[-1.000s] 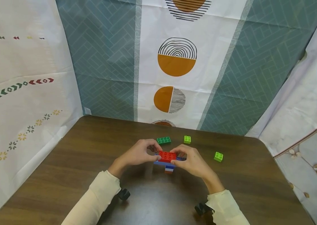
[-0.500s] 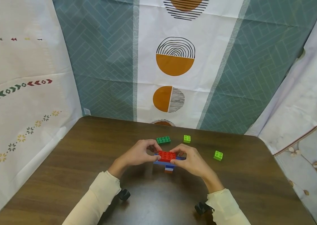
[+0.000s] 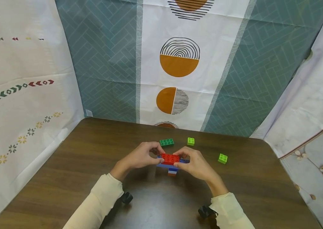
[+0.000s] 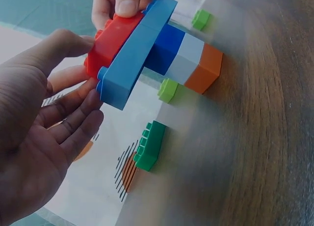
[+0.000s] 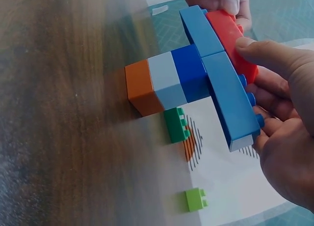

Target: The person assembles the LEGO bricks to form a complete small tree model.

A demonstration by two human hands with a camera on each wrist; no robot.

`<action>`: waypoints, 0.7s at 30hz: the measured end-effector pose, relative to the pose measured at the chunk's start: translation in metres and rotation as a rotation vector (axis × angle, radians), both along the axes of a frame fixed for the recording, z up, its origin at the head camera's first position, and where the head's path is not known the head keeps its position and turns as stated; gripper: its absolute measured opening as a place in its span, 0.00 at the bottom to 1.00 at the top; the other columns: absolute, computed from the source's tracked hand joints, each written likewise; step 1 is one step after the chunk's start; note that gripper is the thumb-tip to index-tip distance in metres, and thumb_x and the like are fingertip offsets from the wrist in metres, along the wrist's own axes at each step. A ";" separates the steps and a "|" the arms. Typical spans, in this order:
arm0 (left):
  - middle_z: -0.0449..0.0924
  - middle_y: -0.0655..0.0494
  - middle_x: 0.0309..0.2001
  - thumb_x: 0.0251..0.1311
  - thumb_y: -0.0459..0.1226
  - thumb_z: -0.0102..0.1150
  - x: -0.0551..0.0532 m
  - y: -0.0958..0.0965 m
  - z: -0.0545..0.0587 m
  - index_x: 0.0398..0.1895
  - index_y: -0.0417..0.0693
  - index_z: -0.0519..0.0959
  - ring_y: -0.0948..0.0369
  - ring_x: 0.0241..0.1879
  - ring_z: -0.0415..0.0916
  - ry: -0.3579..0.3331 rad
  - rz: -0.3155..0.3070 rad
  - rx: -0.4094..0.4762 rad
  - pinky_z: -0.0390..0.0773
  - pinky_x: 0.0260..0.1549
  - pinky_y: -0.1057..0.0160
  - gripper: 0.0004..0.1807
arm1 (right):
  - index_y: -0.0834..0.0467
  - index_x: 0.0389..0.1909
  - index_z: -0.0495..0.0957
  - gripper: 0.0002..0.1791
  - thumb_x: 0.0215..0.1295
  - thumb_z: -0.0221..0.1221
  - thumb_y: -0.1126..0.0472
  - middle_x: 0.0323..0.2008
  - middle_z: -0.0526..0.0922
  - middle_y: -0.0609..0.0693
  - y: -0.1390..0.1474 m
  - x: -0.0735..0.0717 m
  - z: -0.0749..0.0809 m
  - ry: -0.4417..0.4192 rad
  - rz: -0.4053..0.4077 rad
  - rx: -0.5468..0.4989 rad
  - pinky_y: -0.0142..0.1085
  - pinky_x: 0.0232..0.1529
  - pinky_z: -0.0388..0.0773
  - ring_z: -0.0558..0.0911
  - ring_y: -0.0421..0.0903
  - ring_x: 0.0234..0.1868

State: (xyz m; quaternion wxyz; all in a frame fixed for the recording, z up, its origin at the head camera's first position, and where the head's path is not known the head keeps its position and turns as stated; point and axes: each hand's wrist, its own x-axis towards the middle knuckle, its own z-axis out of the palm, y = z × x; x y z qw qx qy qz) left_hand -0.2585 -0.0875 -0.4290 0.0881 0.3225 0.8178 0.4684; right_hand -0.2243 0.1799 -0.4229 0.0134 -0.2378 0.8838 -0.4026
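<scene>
A red toy building brick (image 3: 170, 159) lies across the top of two medium-blue bricks (image 5: 228, 96) set end to end. My left hand (image 3: 143, 156) pinches one end of the red brick between thumb and fingers, and my right hand (image 3: 195, 163) pinches the other. Beneath the blue pair, a narrow column runs down through a dark blue brick (image 4: 166, 48), a white brick (image 4: 186, 60) and an orange brick (image 4: 206, 69) at the tabletop. Studs of the blue bricks stick out past both ends of the red one.
On the brown wooden table (image 3: 155, 203), a dark green brick (image 3: 166, 142) lies behind the hands. One lime green brick (image 3: 190, 141) is at the back, another lime brick (image 3: 222, 158) farther right. Patterned cloths (image 3: 110, 79) hang around the table.
</scene>
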 end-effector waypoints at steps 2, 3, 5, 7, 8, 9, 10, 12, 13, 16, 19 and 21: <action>0.85 0.57 0.46 0.60 0.38 0.72 0.000 0.000 0.000 0.46 0.54 0.82 0.55 0.49 0.81 0.003 0.007 -0.007 0.84 0.56 0.45 0.12 | 0.49 0.53 0.84 0.19 0.61 0.73 0.54 0.47 0.85 0.42 -0.001 0.000 -0.001 0.007 0.001 0.001 0.39 0.54 0.81 0.80 0.43 0.48; 0.85 0.57 0.46 0.60 0.38 0.72 0.001 0.000 0.000 0.46 0.54 0.82 0.54 0.49 0.81 0.004 0.011 -0.010 0.84 0.56 0.45 0.12 | 0.49 0.53 0.84 0.19 0.61 0.73 0.54 0.46 0.86 0.42 -0.001 0.000 -0.001 0.011 -0.001 0.003 0.40 0.55 0.82 0.80 0.43 0.48; 0.85 0.57 0.46 0.59 0.38 0.72 0.002 0.001 0.001 0.45 0.54 0.82 0.53 0.50 0.81 0.000 0.018 -0.013 0.83 0.56 0.45 0.12 | 0.49 0.53 0.84 0.19 0.61 0.73 0.54 0.46 0.86 0.42 -0.001 0.000 -0.001 0.018 -0.001 0.006 0.40 0.55 0.82 0.81 0.42 0.47; 0.85 0.56 0.46 0.59 0.38 0.72 0.003 0.001 0.001 0.45 0.54 0.82 0.53 0.50 0.81 -0.011 0.021 -0.014 0.83 0.56 0.44 0.12 | 0.49 0.52 0.84 0.19 0.61 0.73 0.55 0.46 0.86 0.42 -0.001 0.000 -0.001 0.025 0.002 0.011 0.40 0.55 0.82 0.81 0.42 0.47; 0.85 0.56 0.46 0.59 0.38 0.72 0.003 0.002 0.002 0.45 0.53 0.82 0.53 0.50 0.80 -0.014 0.021 -0.014 0.83 0.56 0.44 0.12 | 0.49 0.52 0.84 0.19 0.61 0.73 0.54 0.46 0.86 0.41 -0.001 0.000 -0.001 0.026 0.002 0.014 0.40 0.54 0.81 0.80 0.42 0.47; 0.85 0.56 0.46 0.59 0.38 0.72 0.003 0.002 0.002 0.45 0.54 0.82 0.53 0.49 0.80 -0.017 0.022 -0.015 0.83 0.56 0.44 0.13 | 0.49 0.53 0.84 0.19 0.61 0.73 0.54 0.46 0.86 0.41 -0.001 0.000 -0.001 0.028 0.002 0.017 0.39 0.53 0.81 0.80 0.42 0.47; 0.85 0.56 0.46 0.59 0.38 0.72 0.003 0.002 0.002 0.46 0.54 0.82 0.54 0.49 0.80 -0.019 0.021 -0.016 0.84 0.56 0.45 0.13 | 0.49 0.53 0.84 0.19 0.61 0.73 0.54 0.46 0.86 0.41 0.000 0.000 -0.001 0.029 0.003 0.017 0.39 0.53 0.81 0.80 0.42 0.47; 0.85 0.56 0.46 0.59 0.39 0.72 0.003 0.002 0.002 0.46 0.54 0.82 0.55 0.49 0.80 -0.013 0.017 -0.017 0.84 0.55 0.45 0.13 | 0.49 0.53 0.84 0.19 0.61 0.73 0.54 0.46 0.86 0.41 0.000 0.000 -0.002 0.031 0.004 0.016 0.39 0.53 0.81 0.80 0.42 0.47; 0.85 0.56 0.46 0.59 0.39 0.72 0.003 0.002 0.003 0.46 0.54 0.82 0.55 0.49 0.81 -0.007 0.015 -0.018 0.84 0.55 0.45 0.13 | 0.49 0.53 0.84 0.19 0.61 0.73 0.53 0.46 0.86 0.41 0.000 0.000 -0.003 0.030 0.004 0.014 0.38 0.53 0.81 0.80 0.42 0.47; 0.85 0.56 0.46 0.59 0.39 0.72 0.002 0.001 0.002 0.46 0.53 0.82 0.56 0.49 0.81 0.012 0.001 -0.015 0.84 0.55 0.44 0.13 | 0.49 0.53 0.84 0.20 0.61 0.73 0.52 0.46 0.85 0.41 0.001 0.000 -0.005 0.031 0.002 0.008 0.37 0.54 0.82 0.81 0.41 0.47; 0.86 0.56 0.46 0.59 0.39 0.72 0.001 0.001 0.002 0.46 0.53 0.82 0.56 0.48 0.82 0.022 -0.007 -0.011 0.84 0.55 0.43 0.13 | 0.49 0.54 0.84 0.21 0.61 0.73 0.51 0.46 0.85 0.41 0.001 0.000 -0.006 0.034 0.003 0.004 0.36 0.54 0.82 0.81 0.41 0.47; 0.86 0.57 0.46 0.59 0.39 0.72 0.001 0.001 0.002 0.46 0.53 0.82 0.56 0.48 0.82 0.024 -0.008 -0.008 0.84 0.55 0.43 0.13 | 0.49 0.54 0.84 0.21 0.61 0.73 0.52 0.46 0.85 0.42 0.001 0.001 -0.005 0.044 0.003 0.007 0.36 0.54 0.83 0.81 0.41 0.47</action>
